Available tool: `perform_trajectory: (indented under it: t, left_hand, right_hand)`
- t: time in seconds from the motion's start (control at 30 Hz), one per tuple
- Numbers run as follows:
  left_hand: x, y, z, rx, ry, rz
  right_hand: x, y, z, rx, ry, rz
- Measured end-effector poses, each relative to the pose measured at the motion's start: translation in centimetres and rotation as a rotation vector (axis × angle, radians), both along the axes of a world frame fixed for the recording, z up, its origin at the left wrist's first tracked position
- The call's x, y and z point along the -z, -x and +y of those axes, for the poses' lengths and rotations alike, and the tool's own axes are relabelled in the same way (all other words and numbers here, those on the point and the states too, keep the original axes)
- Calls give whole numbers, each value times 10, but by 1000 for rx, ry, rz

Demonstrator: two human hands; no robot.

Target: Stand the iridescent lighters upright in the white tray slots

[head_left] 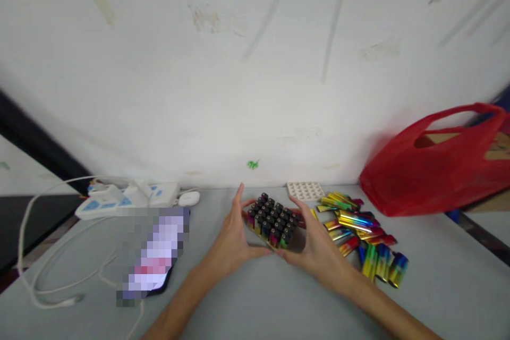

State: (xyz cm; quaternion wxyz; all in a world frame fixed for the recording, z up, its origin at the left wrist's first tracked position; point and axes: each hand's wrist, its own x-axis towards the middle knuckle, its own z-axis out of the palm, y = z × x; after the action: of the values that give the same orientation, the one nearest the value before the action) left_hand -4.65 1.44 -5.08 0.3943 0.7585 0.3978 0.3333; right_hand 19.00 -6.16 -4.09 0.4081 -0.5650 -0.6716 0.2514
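Currently clasping shiny black-topped cylinder block (273, 218) between wide-spread left fingers (258, 251) and right fingers (290, 256); loose multicoloured metallic cylinders (354, 220) rightward, white perforated tray (306, 191) behind.

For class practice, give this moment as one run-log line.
left hand, right hand: around black-topped cylinders | behind: white holed tray | right: loose shiny cylinders

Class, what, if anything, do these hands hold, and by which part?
The left hand and right hand hold the block of black-topped pieces between them, by its opposite sides, thumbs at its near corner.
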Motion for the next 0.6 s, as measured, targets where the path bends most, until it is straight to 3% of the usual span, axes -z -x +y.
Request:
perform_trajectory:
  t: [0.13,0.27,0.43,0.6]
  left_hand:
    - [3,2,6,91,99,-50]
    - [2,1,7,112,115,-47]
    - [1,1,6,96,124,-55]
    - [6,-4,6,-2,94,-78]
  right_hand:
    - [17,13,-15,151,-43,-32]
    - [30,21,-21,205,-51,-29]
    - [26,17,-13,186,-29,28]
    - [20,8,14,125,-64,34]
